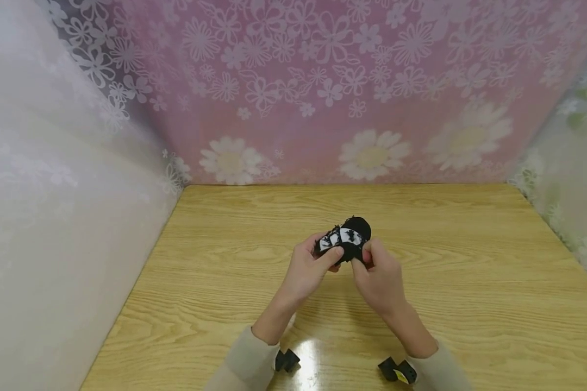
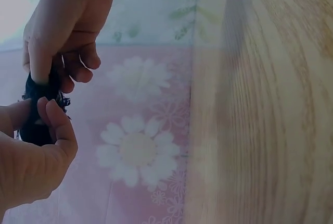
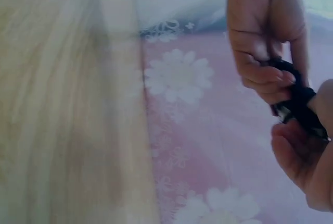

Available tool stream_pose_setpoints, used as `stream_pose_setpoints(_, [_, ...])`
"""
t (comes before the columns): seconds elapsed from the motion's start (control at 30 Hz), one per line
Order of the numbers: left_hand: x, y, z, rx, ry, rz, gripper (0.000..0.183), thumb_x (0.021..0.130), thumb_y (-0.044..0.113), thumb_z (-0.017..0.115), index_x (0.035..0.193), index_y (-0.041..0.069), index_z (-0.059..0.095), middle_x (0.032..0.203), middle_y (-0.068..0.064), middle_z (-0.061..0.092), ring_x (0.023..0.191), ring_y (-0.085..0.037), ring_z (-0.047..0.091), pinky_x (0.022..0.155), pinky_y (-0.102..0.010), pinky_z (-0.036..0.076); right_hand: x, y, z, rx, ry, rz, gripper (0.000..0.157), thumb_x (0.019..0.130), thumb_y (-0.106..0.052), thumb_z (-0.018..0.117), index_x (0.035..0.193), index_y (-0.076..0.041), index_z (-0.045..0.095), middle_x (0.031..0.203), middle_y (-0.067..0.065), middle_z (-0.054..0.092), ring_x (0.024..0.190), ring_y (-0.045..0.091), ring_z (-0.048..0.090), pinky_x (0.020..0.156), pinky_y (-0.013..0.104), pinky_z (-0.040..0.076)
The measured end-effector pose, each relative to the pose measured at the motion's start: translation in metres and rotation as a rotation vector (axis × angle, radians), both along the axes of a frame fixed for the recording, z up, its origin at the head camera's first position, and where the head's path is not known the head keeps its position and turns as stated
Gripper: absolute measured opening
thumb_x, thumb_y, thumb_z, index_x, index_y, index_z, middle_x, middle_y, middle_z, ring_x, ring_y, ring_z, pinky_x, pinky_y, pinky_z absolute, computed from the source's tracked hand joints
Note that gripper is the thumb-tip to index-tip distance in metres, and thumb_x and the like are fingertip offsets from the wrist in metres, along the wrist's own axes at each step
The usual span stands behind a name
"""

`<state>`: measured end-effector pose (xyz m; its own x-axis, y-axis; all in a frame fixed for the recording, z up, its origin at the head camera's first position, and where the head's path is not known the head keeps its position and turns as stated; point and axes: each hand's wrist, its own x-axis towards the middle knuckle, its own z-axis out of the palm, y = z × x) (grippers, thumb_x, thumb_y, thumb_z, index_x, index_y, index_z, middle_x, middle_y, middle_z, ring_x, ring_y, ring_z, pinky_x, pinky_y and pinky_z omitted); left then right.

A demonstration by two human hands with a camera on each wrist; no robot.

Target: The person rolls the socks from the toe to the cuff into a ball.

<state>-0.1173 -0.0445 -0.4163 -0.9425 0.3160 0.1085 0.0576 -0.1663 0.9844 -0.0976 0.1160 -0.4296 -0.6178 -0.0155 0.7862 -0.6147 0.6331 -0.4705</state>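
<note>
Both hands hold what looks like a small black and white knitted sock point(image 1: 358, 226) above the table, with loose dark threads sticking out over its white bands. My left hand point(image 1: 309, 270) grips its left end, the thumb lying across the front. At the lower right edge, my right hand point(image 1: 382, 278) pinches the black fabric between thumb and curled fingers. In the left wrist view the dark sock point(image 2: 36, 134) sits between both hands, partly covered by fingers. The right wrist view shows the sock point(image 3: 301, 103) too, dark and largely hidden.
A wood-grain table point(image 1: 215, 293) lies below the hands. Behind it stands a pink flowered backdrop point(image 1: 293, 130), with a pale sheet point(image 1: 68, 217) on the left and another patterned sheet point(image 1: 567, 179) on the right. Small black devices point(image 1: 287, 360) sit by the light sleeves point(image 1: 249, 355).
</note>
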Motion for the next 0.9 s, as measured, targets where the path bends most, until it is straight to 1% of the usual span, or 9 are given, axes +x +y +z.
stream_pose_setpoints(0.1, [-0.001, 0.0, 0.001, -0.024, 0.015, -0.006, 0.031, 0.096, 0.009, 0.065, 0.122, -0.006, 0.06, 0.102, -0.014, 0.064, 0.073, -0.01, 0.061, 0.067, -0.022, 0.054, 0.005, 0.008, 0.011, -0.011, -0.211, 0.088, 0.033, 0.074, 0.018, 0.063, 0.078, -0.006, 0.041, 0.067, 0.003, 0.04, 0.055, 0.007, 0.04, 0.047, 0.018, 0.036])
stream_pose_setpoints(0.2, [-0.001, 0.0, 0.001, -0.042, 0.023, -0.012, 0.028, 0.097, 0.01, 0.063, 0.12, -0.007, 0.06, 0.095, -0.01, 0.063, 0.067, -0.01, 0.057, 0.064, -0.021, 0.051, 0.009, 0.015, 0.021, -0.009, -0.389, 0.157, 0.029, 0.081, 0.012, 0.067, 0.085, -0.007, 0.046, 0.076, 0.004, 0.048, 0.065, 0.009, 0.053, 0.054, 0.022, 0.048])
stream_pose_setpoints(0.3, [-0.002, -0.001, 0.001, -0.059, 0.025, -0.02, 0.026, 0.099, 0.011, 0.062, 0.117, -0.007, 0.061, 0.088, -0.006, 0.06, 0.063, -0.011, 0.054, 0.061, -0.02, 0.048, 0.01, 0.016, 0.025, 0.004, -0.426, 0.208, 0.028, 0.082, 0.005, 0.074, 0.091, -0.006, 0.049, 0.083, 0.003, 0.055, 0.073, 0.01, 0.063, 0.061, 0.026, 0.055])
stream_pose_setpoints(0.4, [-0.002, -0.002, 0.002, -0.095, 0.04, -0.042, 0.024, 0.1, 0.013, 0.061, 0.114, -0.006, 0.061, 0.081, -0.004, 0.058, 0.06, -0.011, 0.052, 0.059, -0.021, 0.045, 0.009, 0.011, 0.023, -0.03, -0.363, 0.215, 0.034, 0.078, 0.006, 0.078, 0.091, -0.003, 0.049, 0.081, 0.004, 0.057, 0.07, 0.009, 0.064, 0.061, 0.023, 0.055])
stream_pose_setpoints(0.47, [-0.002, -0.002, 0.001, -0.116, 0.059, -0.058, 0.023, 0.1, 0.014, 0.06, 0.109, -0.006, 0.061, 0.076, -0.005, 0.056, 0.059, -0.011, 0.051, 0.058, -0.022, 0.043, 0.008, 0.006, 0.02, -0.081, -0.292, 0.182, 0.035, 0.075, 0.01, 0.079, 0.088, -0.001, 0.049, 0.078, 0.005, 0.056, 0.067, 0.007, 0.062, 0.059, 0.019, 0.053])
stream_pose_setpoints(0.6, [-0.001, 0.0, 0.002, -0.136, 0.084, -0.065, 0.021, 0.101, 0.015, 0.059, 0.102, -0.005, 0.06, 0.073, -0.006, 0.054, 0.058, -0.011, 0.05, 0.058, -0.023, 0.042, 0.005, -0.003, 0.011, -0.208, -0.136, 0.099, 0.028, 0.072, 0.018, 0.072, 0.08, 0.0, 0.052, 0.071, 0.004, 0.054, 0.061, 0.005, 0.054, 0.055, 0.013, 0.046])
stream_pose_setpoints(0.73, [0.005, 0.007, 0.003, -0.115, 0.075, -0.074, 0.021, 0.101, 0.014, 0.059, 0.102, -0.007, 0.06, 0.076, -0.006, 0.055, 0.058, -0.01, 0.05, 0.058, -0.021, 0.045, 0.001, -0.009, 0.002, -0.302, 0.015, 0.011, 0.021, 0.072, 0.018, 0.064, 0.071, 0.001, 0.051, 0.062, 0.005, 0.051, 0.056, 0.004, 0.045, 0.05, 0.014, 0.037])
stream_pose_setpoints(0.83, [0.008, 0.012, 0.002, -0.1, 0.042, -0.075, 0.024, 0.102, 0.016, 0.058, 0.102, -0.008, 0.059, 0.077, -0.007, 0.057, 0.059, -0.009, 0.052, 0.059, -0.02, 0.047, -0.002, -0.01, -0.003, -0.327, 0.074, -0.025, 0.019, 0.072, 0.019, 0.06, 0.071, 0.004, 0.049, 0.06, 0.007, 0.049, 0.054, 0.004, 0.042, 0.048, 0.014, 0.034])
stream_pose_setpoints(0.9, [0.009, 0.013, 0.001, -0.09, 0.014, -0.061, 0.025, 0.102, 0.018, 0.058, 0.104, -0.007, 0.06, 0.08, -0.008, 0.059, 0.062, -0.01, 0.054, 0.061, -0.021, 0.05, -0.002, -0.009, -0.004, -0.317, 0.056, -0.019, 0.017, 0.073, 0.02, 0.06, 0.077, 0.006, 0.05, 0.062, 0.008, 0.052, 0.054, 0.005, 0.044, 0.048, 0.013, 0.036])
